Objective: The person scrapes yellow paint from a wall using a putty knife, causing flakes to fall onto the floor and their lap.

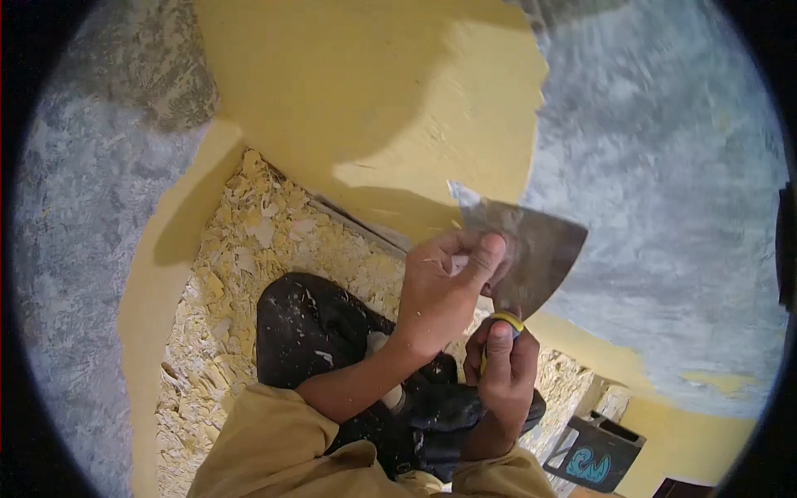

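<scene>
My right hand (505, 373) is wrapped round the yellow and blue handle (508, 319) of a wide scraper, its thumb on top. The scraper's grey metal blade (544, 257) points up and away from me, in front of the wall. My left hand (448, 286) is at the blade's left side, thumb and fingers pinched against it. Whether a flake is between those fingers is hidden. A pale, bright piece (463, 195) shows at the blade's upper left corner.
The wall has yellow paint (357, 75) between bare grey patches (656, 183). Yellow and white paint flakes (224, 307) cover the floor around my dark, speckled trousers (307, 332). A dark block with a blue mark (594, 452) stands at the lower right.
</scene>
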A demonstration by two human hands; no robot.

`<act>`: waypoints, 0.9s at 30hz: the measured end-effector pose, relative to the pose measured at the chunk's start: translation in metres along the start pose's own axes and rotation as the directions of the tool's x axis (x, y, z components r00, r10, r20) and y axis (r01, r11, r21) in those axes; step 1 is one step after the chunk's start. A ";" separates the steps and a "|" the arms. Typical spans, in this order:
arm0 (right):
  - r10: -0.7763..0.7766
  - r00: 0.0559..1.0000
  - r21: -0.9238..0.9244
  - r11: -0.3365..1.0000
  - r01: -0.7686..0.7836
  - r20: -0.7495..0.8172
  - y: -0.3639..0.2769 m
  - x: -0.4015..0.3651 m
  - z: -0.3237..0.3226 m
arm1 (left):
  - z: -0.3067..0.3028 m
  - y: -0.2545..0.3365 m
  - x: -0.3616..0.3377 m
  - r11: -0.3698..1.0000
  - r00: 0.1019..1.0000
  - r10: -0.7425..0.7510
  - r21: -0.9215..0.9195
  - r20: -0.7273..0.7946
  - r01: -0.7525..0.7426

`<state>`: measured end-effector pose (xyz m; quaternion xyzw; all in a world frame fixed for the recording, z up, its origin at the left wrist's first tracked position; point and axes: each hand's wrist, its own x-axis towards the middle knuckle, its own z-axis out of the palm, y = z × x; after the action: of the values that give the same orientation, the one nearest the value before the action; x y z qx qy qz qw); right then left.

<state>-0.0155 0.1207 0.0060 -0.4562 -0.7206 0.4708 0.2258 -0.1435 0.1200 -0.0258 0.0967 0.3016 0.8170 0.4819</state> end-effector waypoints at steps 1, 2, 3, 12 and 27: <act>0.029 1.000 -0.008 1.000 -0.029 0.011 0.000 0.000 -0.001 | 0.003 0.002 -0.001 1.000 1.000 0.017 0.026 -0.021 -0.017; 0.021 1.000 -0.004 1.000 -0.021 0.005 -0.001 0.002 -0.001 | 0.004 0.004 0.000 0.999 1.000 0.022 0.030 -0.012 -0.022; -0.003 0.998 0.000 1.000 0.003 0.066 -0.004 0.000 -0.001 | 0.005 0.003 -0.004 1.000 0.998 -0.009 0.004 -0.055 0.009; 0.079 0.987 0.199 0.974 -0.107 0.141 -0.012 0.000 0.000 | 0.006 0.004 -0.006 0.991 0.998 0.060 0.123 -0.032 -0.056; 0.125 0.990 0.207 0.969 -0.136 0.068 -0.021 -0.006 0.010 | -0.001 -0.003 -0.009 0.979 0.997 -0.052 0.202 0.062 0.039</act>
<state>-0.0292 0.1079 0.0212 -0.4630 -0.6408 0.5708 0.2218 -0.1370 0.1136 -0.0270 0.1653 0.3680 0.7675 0.4982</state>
